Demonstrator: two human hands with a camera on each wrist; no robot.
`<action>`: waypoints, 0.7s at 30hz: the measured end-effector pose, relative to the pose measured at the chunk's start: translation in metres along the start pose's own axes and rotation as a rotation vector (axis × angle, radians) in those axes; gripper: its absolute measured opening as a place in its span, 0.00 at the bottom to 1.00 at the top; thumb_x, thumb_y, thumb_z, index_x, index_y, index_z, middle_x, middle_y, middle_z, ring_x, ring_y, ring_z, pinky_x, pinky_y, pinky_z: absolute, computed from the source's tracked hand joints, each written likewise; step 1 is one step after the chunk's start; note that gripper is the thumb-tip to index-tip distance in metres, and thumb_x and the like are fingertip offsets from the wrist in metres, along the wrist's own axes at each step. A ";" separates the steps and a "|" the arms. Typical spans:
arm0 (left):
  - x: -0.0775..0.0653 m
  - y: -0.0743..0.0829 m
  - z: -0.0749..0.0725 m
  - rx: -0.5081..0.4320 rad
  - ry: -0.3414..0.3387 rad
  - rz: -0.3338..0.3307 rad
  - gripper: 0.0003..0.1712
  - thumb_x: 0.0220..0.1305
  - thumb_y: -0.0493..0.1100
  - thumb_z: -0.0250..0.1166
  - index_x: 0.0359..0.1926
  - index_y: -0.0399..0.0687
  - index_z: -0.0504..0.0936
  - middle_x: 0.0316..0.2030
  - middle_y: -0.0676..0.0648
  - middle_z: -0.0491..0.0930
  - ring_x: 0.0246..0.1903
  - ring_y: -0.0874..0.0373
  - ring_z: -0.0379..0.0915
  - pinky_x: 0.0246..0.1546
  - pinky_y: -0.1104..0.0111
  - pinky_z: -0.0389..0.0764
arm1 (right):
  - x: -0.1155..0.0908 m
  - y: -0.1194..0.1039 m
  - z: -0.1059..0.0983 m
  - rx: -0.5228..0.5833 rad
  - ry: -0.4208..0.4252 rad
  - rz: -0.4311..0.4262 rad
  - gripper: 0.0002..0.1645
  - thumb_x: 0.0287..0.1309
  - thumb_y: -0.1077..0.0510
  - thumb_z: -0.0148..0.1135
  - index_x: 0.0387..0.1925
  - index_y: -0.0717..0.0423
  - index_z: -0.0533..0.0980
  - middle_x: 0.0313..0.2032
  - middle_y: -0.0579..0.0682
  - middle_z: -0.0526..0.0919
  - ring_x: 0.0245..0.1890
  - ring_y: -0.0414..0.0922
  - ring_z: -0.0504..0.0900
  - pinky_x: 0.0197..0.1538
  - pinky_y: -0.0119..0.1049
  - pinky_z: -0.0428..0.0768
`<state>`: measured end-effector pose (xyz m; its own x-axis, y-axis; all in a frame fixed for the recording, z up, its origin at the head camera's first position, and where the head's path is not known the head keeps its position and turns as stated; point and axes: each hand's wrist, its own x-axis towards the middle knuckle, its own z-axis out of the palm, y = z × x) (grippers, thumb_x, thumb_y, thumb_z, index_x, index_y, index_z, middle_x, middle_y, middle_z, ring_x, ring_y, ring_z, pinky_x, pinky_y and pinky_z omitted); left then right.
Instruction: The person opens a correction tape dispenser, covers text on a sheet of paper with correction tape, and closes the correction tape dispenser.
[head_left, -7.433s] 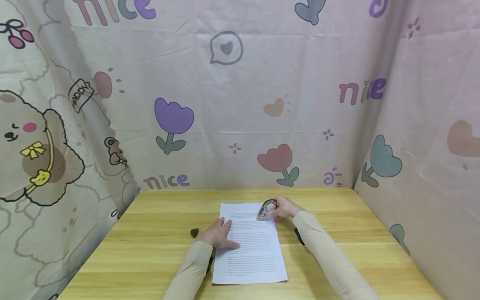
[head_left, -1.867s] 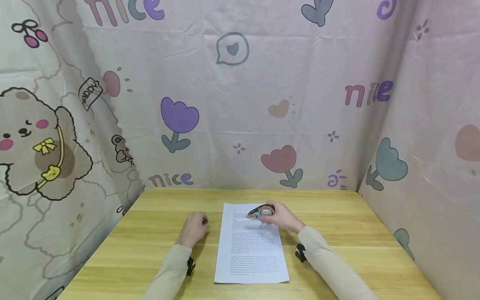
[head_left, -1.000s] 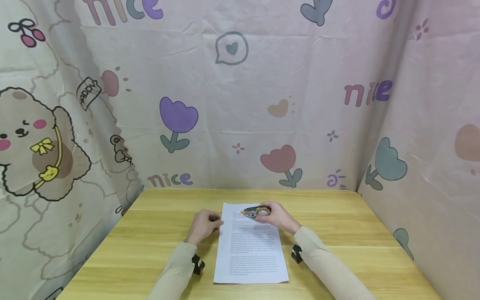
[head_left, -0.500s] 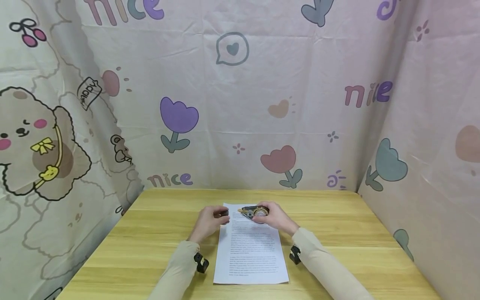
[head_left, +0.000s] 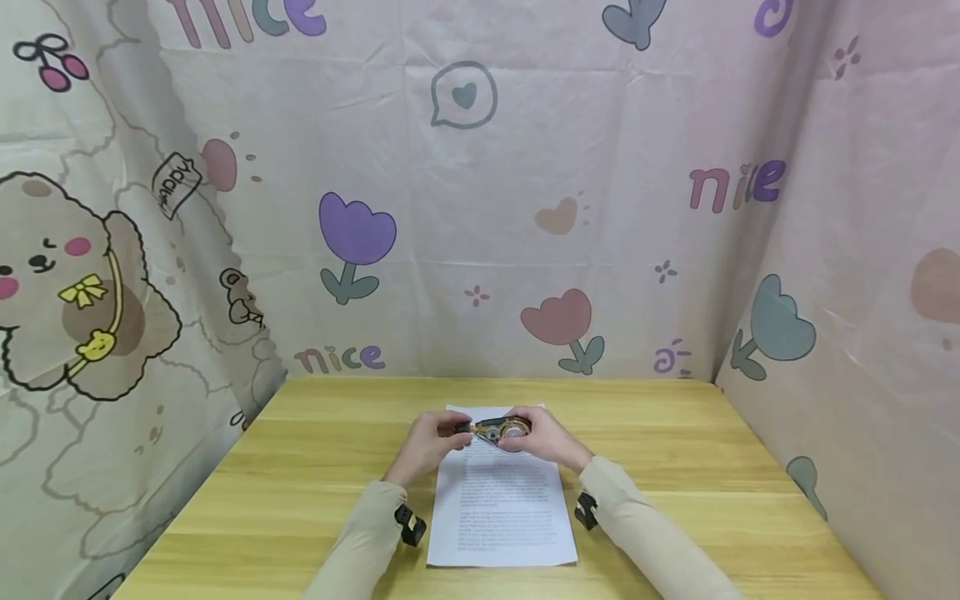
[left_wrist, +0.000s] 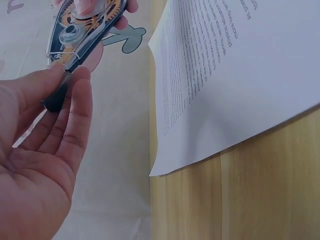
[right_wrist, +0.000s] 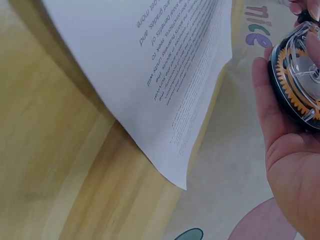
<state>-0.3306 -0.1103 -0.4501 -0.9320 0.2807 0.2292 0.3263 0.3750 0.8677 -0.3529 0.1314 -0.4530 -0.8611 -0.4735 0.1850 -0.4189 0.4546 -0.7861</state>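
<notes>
My right hand [head_left: 549, 437] grips a correction tape [head_left: 504, 429] with a clear body, orange gears and a black edge, held above the upper part of a printed sheet of paper [head_left: 502, 508]. My left hand [head_left: 429, 443] pinches a small black cap [left_wrist: 57, 96] between thumb and fingers, right at the tape's tip in the left wrist view. In the right wrist view the tape's round gear end [right_wrist: 295, 80] lies against my palm and fingers. Most of the cap is covered by my left fingers in the head view.
The sheet lies on a light wooden table [head_left: 652, 467] with a patterned cloth [head_left: 480, 208] hung behind and at both sides. A black wrist camera [head_left: 410, 525] sits on the left wrist, another black wrist camera [head_left: 587, 510] on the right.
My left hand left the paper, picked up the black cap from the table and moved right to the tape's tip. My right hand lifted the correction tape and turned its tip leftward.
</notes>
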 end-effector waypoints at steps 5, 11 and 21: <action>0.001 0.000 0.002 -0.024 -0.020 -0.003 0.16 0.62 0.36 0.68 0.51 0.40 0.83 0.37 0.44 0.86 0.35 0.50 0.83 0.41 0.48 0.84 | 0.000 0.000 0.000 0.000 -0.013 -0.012 0.18 0.54 0.53 0.73 0.45 0.53 0.80 0.41 0.50 0.84 0.38 0.41 0.80 0.42 0.32 0.81; -0.001 0.006 0.002 -0.046 -0.031 0.007 0.15 0.61 0.35 0.67 0.50 0.39 0.83 0.37 0.42 0.85 0.36 0.48 0.83 0.41 0.48 0.84 | 0.002 -0.003 0.001 -0.014 -0.023 -0.013 0.17 0.55 0.52 0.72 0.44 0.52 0.80 0.41 0.49 0.83 0.39 0.41 0.80 0.43 0.34 0.81; 0.001 0.000 0.001 -0.053 -0.068 -0.022 0.14 0.62 0.37 0.68 0.50 0.43 0.84 0.40 0.44 0.85 0.35 0.58 0.82 0.44 0.49 0.84 | 0.002 0.003 0.006 -0.016 -0.024 -0.013 0.15 0.55 0.51 0.72 0.42 0.50 0.80 0.41 0.47 0.83 0.38 0.40 0.80 0.44 0.31 0.79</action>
<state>-0.3310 -0.1089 -0.4504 -0.9256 0.3326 0.1808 0.2951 0.3347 0.8949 -0.3543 0.1273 -0.4584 -0.8485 -0.4973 0.1808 -0.4348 0.4604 -0.7739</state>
